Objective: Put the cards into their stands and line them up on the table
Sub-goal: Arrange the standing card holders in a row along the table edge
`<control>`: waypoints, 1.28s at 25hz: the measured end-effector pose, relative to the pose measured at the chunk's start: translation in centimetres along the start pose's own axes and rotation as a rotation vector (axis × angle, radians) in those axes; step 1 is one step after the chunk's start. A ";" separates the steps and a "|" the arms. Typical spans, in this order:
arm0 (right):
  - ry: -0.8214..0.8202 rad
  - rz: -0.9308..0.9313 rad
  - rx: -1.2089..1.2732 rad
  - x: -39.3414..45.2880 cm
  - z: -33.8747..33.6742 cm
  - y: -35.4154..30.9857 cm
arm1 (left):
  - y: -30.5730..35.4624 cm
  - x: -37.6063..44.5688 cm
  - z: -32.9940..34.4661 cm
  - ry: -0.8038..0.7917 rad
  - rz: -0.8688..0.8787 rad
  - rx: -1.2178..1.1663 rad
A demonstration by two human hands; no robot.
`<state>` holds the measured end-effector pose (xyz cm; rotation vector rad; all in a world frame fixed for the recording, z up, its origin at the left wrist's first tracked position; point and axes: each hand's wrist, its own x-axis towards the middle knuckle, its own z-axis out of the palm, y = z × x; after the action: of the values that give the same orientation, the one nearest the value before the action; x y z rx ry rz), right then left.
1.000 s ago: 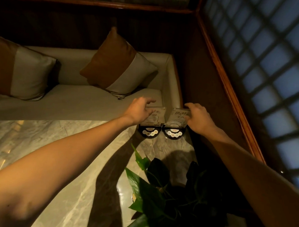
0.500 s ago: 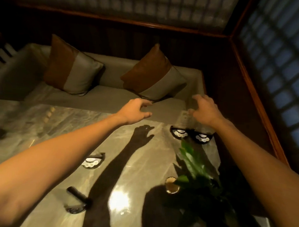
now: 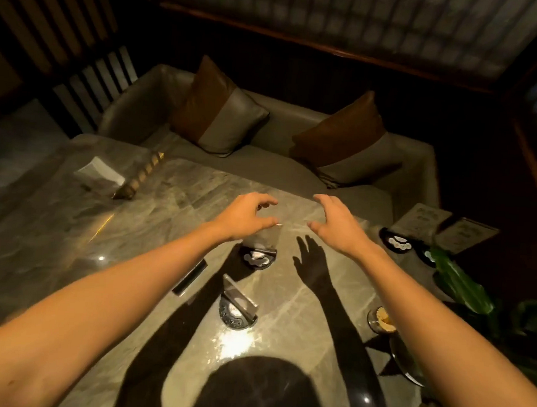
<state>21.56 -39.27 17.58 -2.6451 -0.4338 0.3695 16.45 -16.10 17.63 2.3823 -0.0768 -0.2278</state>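
Two cards [image 3: 422, 218] [image 3: 466, 233] stand in black half-round stands [image 3: 394, 242] at the table's far right edge, side by side. Mid-table, a third black stand [image 3: 258, 257] holds a clear panel. My left hand [image 3: 246, 216] hovers just over it with fingers spread, the thumb near the panel's top edge. To the right of that stand, my right hand [image 3: 337, 224] is raised over the table, open and holding nothing. Closer to me, a fourth stand [image 3: 237, 312] has a tilted clear panel. A dark flat strip [image 3: 190, 277] lies to its left.
The marble table [image 3: 137, 228] also carries a leafy plant [image 3: 460, 282] at the right, a small glass [image 3: 382, 320], a dark plate [image 3: 405, 360], and a white square dish [image 3: 99, 174] with a gold ridged piece [image 3: 142, 176] at the far left. A sofa with cushions [image 3: 222, 115] lies beyond.
Both hands let go of the two carded stands at the right edge and moved left to the middle of the table. The view swung left with them.
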 end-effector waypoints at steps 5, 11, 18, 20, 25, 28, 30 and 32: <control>-0.064 -0.072 -0.018 0.5 5.3 -4.3 | -3.8 -5.4 0.4 -0.040 -0.003 -0.102; -0.119 -0.103 -0.066 1.5 9.0 -5.6 | -7.0 -9.1 1.1 -0.405 -0.015 -0.149; -0.157 -0.082 -0.126 4.6 9.1 -5.1 | -7.6 -9.0 3.6 -0.372 0.107 0.014; -0.154 -0.071 -0.113 5.2 8.7 -4.4 | -7.3 -8.7 4.2 -0.374 0.141 0.100; -0.057 0.006 -0.051 6.2 5.0 0.5 | -6.6 -5.1 3.4 -0.251 0.113 0.078; 0.003 0.071 -0.053 6.2 1.3 5.0 | -4.8 -0.5 3.6 -0.140 0.090 0.032; 0.043 0.109 -0.075 6.6 -1.1 7.9 | -3.0 3.3 4.2 -0.087 0.071 0.034; 0.055 0.127 -0.079 6.9 -3.3 10.6 | -0.8 7.2 5.2 -0.029 0.074 0.063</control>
<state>31.51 -47.06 14.33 -2.7607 -0.2682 0.3241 22.52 -19.84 12.37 2.4339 -0.1882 -0.2281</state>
